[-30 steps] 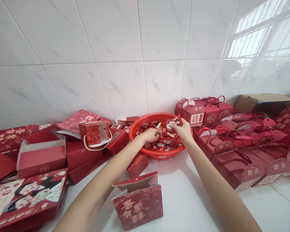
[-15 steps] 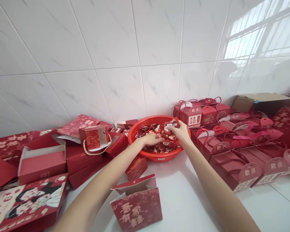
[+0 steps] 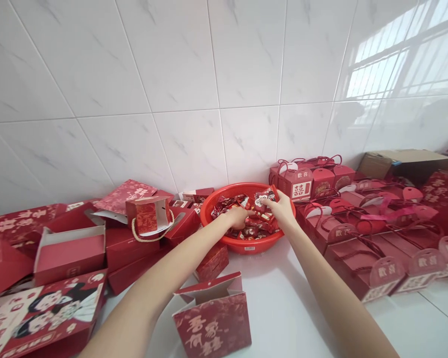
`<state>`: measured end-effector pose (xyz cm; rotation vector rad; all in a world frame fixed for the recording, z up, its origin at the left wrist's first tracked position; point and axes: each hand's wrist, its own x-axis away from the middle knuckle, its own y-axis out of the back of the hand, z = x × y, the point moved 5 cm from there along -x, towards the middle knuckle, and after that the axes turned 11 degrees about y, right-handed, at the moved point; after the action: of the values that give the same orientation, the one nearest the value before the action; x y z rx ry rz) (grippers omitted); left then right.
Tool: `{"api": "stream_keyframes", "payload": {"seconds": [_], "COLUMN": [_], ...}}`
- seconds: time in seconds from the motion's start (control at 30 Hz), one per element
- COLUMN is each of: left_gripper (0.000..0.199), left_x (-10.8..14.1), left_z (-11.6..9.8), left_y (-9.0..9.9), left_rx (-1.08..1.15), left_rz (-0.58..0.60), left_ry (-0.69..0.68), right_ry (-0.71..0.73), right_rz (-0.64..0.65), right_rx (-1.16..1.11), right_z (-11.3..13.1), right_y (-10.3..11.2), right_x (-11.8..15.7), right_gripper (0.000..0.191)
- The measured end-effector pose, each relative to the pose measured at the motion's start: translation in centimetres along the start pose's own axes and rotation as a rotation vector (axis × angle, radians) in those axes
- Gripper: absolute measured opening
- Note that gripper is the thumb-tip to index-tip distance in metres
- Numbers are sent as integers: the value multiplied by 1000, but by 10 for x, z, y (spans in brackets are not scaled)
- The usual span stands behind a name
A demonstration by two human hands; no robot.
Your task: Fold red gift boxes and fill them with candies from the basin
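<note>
- On the tabletop (image 3: 272, 308), nearest, an upright red box (image 3: 214, 325) is placed with its top open; its printed front is faced forward.
- To its left, a flat box (image 3: 48, 313) printed with two figures is seen, cut off by the edge of view.
- Just behind the upright box, a small red carton (image 3: 212, 262) is partly covered by the left forearm.
- Farther right, handled boxes (image 3: 358, 253) are lined up in rows.
- Beyond the carton, a red basket (image 3: 248, 247) is filled with wrapped sweets (image 3: 256, 232).
- The left hand (image 3: 239, 217) is lowered among the sweets, one finger extended toward the right; whether anything is gripped cannot be told.
- By the basket's right side, a dark red packet (image 3: 262, 197) is pinched between thumb and fingers of the right hand (image 3: 280, 206), above the sweets and just right of the left hand.
- Left of the basket, a rope-handled box (image 3: 144, 217) is rested on other boxes.
- Behind everything, a tiled wall (image 3: 186, 144) is seen.
</note>
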<state>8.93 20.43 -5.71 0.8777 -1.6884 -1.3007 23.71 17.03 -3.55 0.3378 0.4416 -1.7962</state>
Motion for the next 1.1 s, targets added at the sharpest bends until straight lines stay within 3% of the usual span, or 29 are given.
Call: {"api": "stream_keyframes", "payload": {"seconds": [0.1,0.27,0.47,0.6,0.7,0.8,0.9,1.0,1.1], "left_gripper": [27,13,23,45,37,27,29,33,24], "left_x": [1,3,8,18,34,58,97,153,215], "left_z": [1,2,-1,3,8,14,18,11,-9], "left_y": [1,0,1,17,33,45,59,78,96], "left_rx": [29,103,238,367,499,648,788,984,833], "left_rz": [7,40,31,-106,-235,-313,-340,-288,-212], "left_ry": [-11,-27,-1,41,47,29,5,-147,-256], "right_ry": [-11,-19,-25,-4,12,16,-3,2,53], "right_rz": [-1,-9,-6,-31,-57,-57,-13,54,115], "right_rx": [-25,-58,-87,-92,-101,-116,-163,-226,-245], "right_z": [2,4,5,4,6,14,30,55,82], "right_y": [-1,-2,-3,-1,1,1,-1,-6,-11], "right_x": [1,2,3,1,0,0,3,10,19], "right_gripper": [33,33,36,34,35,38,40,40,39]}}
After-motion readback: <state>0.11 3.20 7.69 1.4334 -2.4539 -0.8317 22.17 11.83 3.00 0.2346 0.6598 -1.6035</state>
